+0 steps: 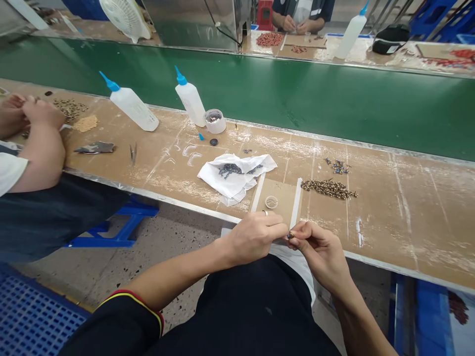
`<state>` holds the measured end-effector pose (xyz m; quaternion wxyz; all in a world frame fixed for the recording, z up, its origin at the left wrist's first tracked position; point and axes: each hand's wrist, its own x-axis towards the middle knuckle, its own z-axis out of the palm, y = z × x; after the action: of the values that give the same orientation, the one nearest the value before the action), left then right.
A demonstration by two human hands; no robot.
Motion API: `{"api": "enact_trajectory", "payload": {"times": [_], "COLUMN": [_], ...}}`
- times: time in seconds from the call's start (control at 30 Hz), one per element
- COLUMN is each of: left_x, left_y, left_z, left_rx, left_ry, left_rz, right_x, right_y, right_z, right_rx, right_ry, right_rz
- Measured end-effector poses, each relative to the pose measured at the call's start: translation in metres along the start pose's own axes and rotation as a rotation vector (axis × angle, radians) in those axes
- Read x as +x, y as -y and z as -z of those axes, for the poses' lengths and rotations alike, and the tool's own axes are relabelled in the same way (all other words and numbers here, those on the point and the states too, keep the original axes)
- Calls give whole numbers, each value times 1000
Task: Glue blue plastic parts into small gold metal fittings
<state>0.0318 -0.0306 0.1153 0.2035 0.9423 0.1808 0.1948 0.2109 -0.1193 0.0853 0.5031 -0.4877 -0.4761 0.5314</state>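
Over the table's front edge, my left hand (256,236) and my right hand (319,249) meet fingertip to fingertip. A small brass-coloured metal piece (291,236) sits pinched in my right fingers. My left fingers are pressed together against it; whatever they hold is too small to make out. Just beyond, a small round clear cup (271,202) stands on a cardboard piece (280,190) edged with white tape. To its right lies a heap of brass-coloured pieces (328,188), with several dark blue-tipped pieces (338,166) behind. A white cloth (232,185) on the left carries small dark blue parts (232,170).
Two white squeeze bottles (135,109) with blue nozzles and a tape roll (215,122) stand along the table's back. Tweezers (133,154) lie farther left. A co-worker's hands (40,112) work at left; another person (302,20) sits across the green belt (297,99).
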Motion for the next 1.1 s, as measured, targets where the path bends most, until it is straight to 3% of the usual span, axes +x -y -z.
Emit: {"api": "enact_trajectory", "payload": {"times": [0.27, 0.43, 0.6, 0.83, 1.1], "left_x": [-8, -4, 1, 1, 2], "left_y": [-1, -4, -2, 2, -4], "left_z": [-2, 1, 4, 4, 7], "left_rx": [42, -85, -210, -344, -211], "left_ry": [113, 82, -9, -118, -173], "left_rz": [67, 218, 268, 254, 129], "right_x": [1, 8, 14, 12, 12], "right_y": [-10, -4, 2, 3, 12], "right_z": [-9, -13, -16, -18, -10], "right_rx": [8, 118, 170, 93, -21], "right_ry": [-21, -105, -151, -187, -67], "right_rz": [-52, -58, -68, -16, 74]}}
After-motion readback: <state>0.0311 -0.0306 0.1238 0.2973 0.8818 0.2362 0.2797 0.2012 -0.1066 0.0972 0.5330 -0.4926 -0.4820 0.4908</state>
